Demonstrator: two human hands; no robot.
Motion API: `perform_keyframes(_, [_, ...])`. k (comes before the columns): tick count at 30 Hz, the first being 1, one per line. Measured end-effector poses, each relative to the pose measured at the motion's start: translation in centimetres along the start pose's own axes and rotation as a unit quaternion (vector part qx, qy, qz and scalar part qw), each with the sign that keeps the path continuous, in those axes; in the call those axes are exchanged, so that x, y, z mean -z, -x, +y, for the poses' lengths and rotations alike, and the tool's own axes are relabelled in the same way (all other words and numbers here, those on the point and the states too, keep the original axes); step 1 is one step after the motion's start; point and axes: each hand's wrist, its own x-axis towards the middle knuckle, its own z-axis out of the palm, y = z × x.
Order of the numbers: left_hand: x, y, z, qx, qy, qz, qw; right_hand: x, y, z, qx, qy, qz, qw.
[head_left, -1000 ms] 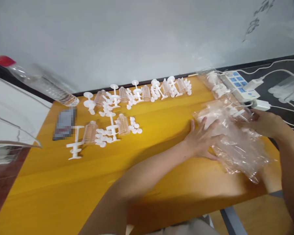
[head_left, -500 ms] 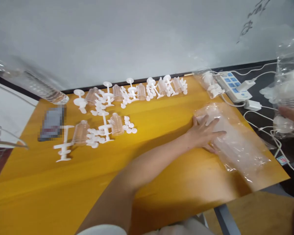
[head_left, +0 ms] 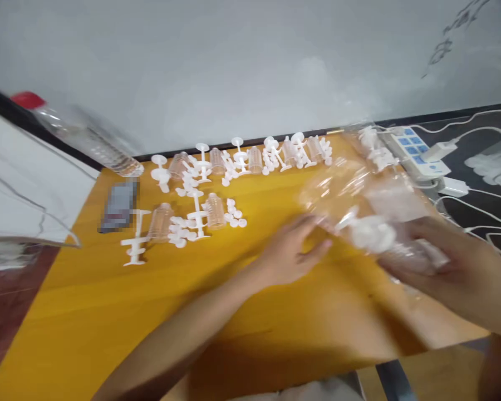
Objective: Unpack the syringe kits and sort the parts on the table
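Observation:
My right hand (head_left: 455,267) is closed around a clear plastic bag (head_left: 332,189) with white and clear plastic parts inside, above the right side of the table. My left hand (head_left: 294,250) is at the bag's left edge, thumb and fingers apart; motion blur hides whether the fingertips touch the film. Under the held bag, a flat clear bag (head_left: 396,197) lies on the table, partly hidden. To the left stand two rows of clear ribbed barrels (head_left: 215,211), white plungers (head_left: 198,214) and small white round pieces (head_left: 235,214).
A phone-like dark object (head_left: 120,206) lies on the yellow table (head_left: 150,317). Behind it leans a water bottle (head_left: 87,142) with a red cap. At the back right are a small bag of white parts (head_left: 378,149), a power strip (head_left: 420,153) and white cables (head_left: 484,131).
My right hand has brought the filled bag from the far right over the table. My left hand has lifted off the flat bag and shifted left to the filled bag's edge.

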Motion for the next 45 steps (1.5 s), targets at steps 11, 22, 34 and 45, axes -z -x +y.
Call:
perform_keyframes(11, [6.6,14.5,-0.8,0.271,0.136,0.217,0.928,-11.4,-4.8,-4.3,0.217,0.051,-0.168,0.960])
perform_keyframes(22, [6.7,13.4,-0.9,0.207,-0.097,0.292,0.929,-13.7,-4.4,-2.2,0.268,-0.002,-0.087,0.959])
perform_keyframes(34, [9.3,13.7,-0.1,0.258,0.060,0.157,0.952,-13.8,-4.5,-1.0,0.254,0.004,-0.067,0.965])
perform_keyframes(45, [8.5,11.6,-3.4,0.328,0.224,0.037,0.917,-12.7,-2.1,-1.9,-0.001,-0.096,-0.014,0.995])
